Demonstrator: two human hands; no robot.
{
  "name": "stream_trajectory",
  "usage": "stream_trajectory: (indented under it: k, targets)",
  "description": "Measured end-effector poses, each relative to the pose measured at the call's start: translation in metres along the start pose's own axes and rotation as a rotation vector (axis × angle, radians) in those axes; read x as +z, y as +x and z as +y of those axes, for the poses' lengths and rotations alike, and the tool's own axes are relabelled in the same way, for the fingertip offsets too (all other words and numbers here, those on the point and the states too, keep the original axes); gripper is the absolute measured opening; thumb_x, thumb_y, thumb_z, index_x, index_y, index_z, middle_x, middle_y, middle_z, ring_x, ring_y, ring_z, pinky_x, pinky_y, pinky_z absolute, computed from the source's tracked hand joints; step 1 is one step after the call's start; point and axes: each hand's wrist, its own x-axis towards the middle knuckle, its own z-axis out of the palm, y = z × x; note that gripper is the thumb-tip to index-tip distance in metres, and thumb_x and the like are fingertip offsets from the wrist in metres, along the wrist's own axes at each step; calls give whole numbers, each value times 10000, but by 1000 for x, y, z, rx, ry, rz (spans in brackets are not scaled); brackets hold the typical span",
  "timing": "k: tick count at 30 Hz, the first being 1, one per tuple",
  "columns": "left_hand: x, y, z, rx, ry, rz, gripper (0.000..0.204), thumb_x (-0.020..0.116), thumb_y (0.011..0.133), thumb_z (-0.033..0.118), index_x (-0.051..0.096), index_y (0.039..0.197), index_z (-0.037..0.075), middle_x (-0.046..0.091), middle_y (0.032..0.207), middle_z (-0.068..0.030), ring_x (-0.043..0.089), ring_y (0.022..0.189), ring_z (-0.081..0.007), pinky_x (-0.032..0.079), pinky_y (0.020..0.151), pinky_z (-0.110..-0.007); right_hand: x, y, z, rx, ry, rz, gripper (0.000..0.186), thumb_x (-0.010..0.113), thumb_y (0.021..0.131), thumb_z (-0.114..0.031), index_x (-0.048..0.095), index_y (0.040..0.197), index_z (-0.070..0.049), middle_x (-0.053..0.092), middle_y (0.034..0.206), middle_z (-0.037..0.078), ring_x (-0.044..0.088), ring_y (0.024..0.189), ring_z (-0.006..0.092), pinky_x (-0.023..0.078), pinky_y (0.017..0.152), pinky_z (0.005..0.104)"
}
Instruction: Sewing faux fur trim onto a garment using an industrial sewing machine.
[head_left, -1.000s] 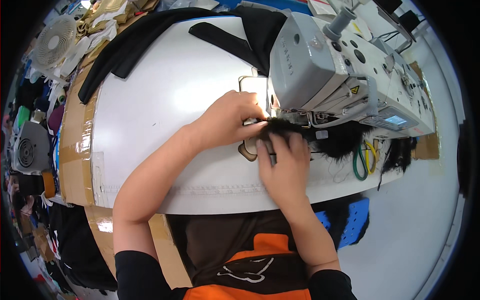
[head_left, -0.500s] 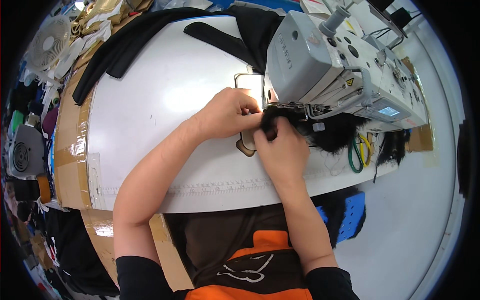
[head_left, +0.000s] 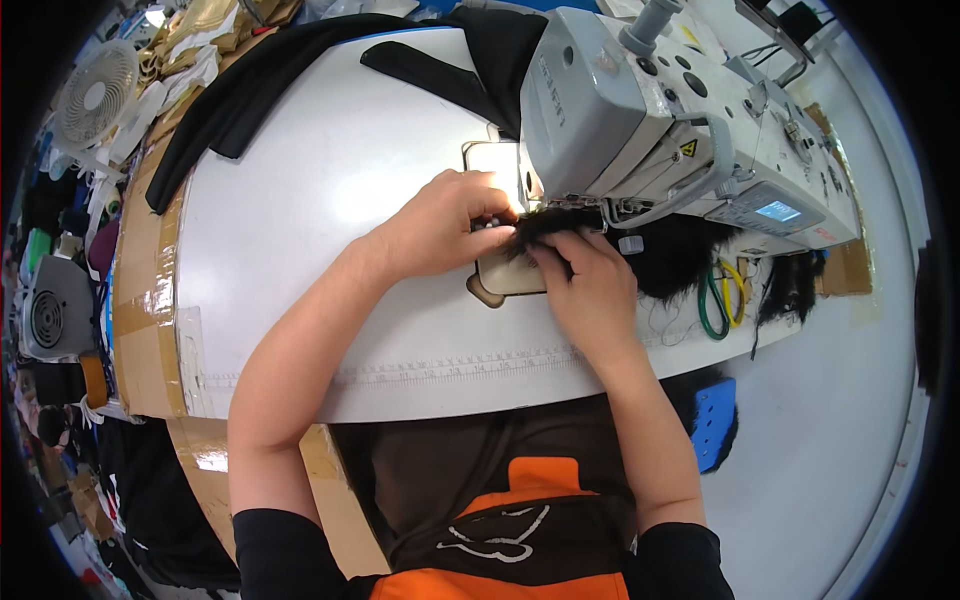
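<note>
A strip of black fur [head_left: 545,224] lies under the head of a grey-and-white sewing machine [head_left: 590,100], in the light near its needle area. My left hand [head_left: 440,228] is at the fur's left end, thumb and fingers closed together on its edge. Over the fur's near side rests my right hand [head_left: 595,290], with bent fingers pressing and gripping it. Beneath the hands shows part of a pale plate [head_left: 508,280] set in the white table [head_left: 300,300]. More black fur [head_left: 675,262] lies to the right, beneath the machine arm. The needle itself is hidden.
Scissors with green and yellow handles [head_left: 718,305] lie right of my right hand. Black cloth [head_left: 300,60] drapes along the far edge. Taped cardboard [head_left: 145,320] borders the left side, with a fan [head_left: 97,95] beyond. A blue perforated plate [head_left: 712,425] sits below the table at right.
My right hand has shifted right, and its fingers now lie over the fur instead of pinching its left end. My left hand has moved slightly left. The whole view has shifted a little.
</note>
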Motion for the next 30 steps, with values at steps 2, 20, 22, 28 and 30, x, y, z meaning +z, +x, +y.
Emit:
stream_trajectory:
  k: [2, 20, 22, 28, 30]
  targets:
    - [-1, 0, -1, -15, 19, -17, 125, 785, 898, 112, 749, 980, 24, 690, 914, -140, 682, 820, -335, 543, 732, -431, 3, -1, 3, -27, -5, -16, 167, 744, 969, -207, 797, 1087, -102, 765, 1038, 121, 743, 909, 380, 594, 798, 451]
    - [7, -3, 1, 137, 224, 25, 179, 812, 855, 102, 748, 1022, 113, 649, 944, -37, 647, 900, -281, 475, 806, -422, 12, -4, 28, -315, -235, 132, 96, 798, 914, -195, 746, 991, -170, 692, 948, 23, 716, 692, 289, 584, 589, 415]
    - [7, -2, 2, 160, 229, 24, 174, 810, 861, 109, 748, 1024, 111, 652, 955, -36, 649, 902, -283, 477, 806, -425, 13, -6, 30, -340, -230, 192, 110, 810, 902, -195, 739, 980, -168, 686, 938, 22, 712, 679, 282, 579, 576, 407]
    - [6, -6, 7, 151, 283, -8, 208, 798, 842, 117, 742, 1042, 118, 661, 1012, -31, 655, 928, -276, 487, 821, -408, 0, -13, 28, -322, -328, 185, 208, 864, 828, -203, 732, 981, -154, 685, 943, 19, 709, 769, 264, 567, 675, 397]
    - [9, -6, 8, 232, 337, 31, 222, 788, 835, 118, 732, 1050, 121, 658, 1040, -22, 660, 943, -253, 499, 854, -395, -9, -14, 26, -424, -309, 263, 288, 881, 802, -195, 738, 1048, -151, 700, 1009, 22, 707, 934, 280, 548, 862, 442]
